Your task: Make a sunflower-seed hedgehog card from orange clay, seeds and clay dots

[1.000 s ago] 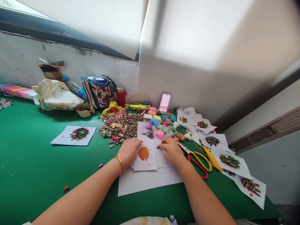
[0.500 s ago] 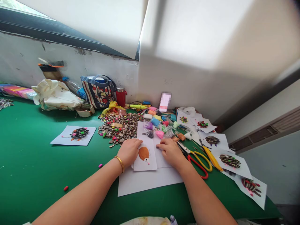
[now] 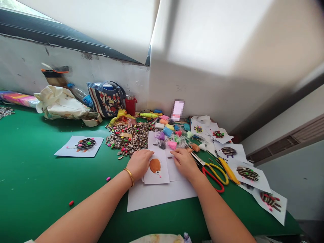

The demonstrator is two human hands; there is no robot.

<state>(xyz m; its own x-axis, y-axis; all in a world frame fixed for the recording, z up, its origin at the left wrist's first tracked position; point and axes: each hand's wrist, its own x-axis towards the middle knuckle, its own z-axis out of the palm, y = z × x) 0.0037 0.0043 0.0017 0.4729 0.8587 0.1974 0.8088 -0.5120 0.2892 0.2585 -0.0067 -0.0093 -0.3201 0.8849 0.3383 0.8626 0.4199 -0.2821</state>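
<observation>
My left hand, a gold bangle at its wrist, lies with its fingers stretched over the left edge of a white card. On that card is a brown clay hedgehog body with a small white-and-pink snout. My right hand rests on the white paper right of the card, index finger stretched out and the others partly bent. A small dark seed-like piece lies on the paper just left of its fingertips, apart from them. Neither hand shows anything in its grasp.
Sunflower seeds are heaped beyond my left hand, with bagged coloured clay farther right. Scissors and a yellow cutter lie right of my right hand. A finished hedgehog card lies left; others line the right edge.
My right hand has shifted slightly to the right, and the small dark piece now shows beside its fingertips. My left hand and the card have stayed in place.
</observation>
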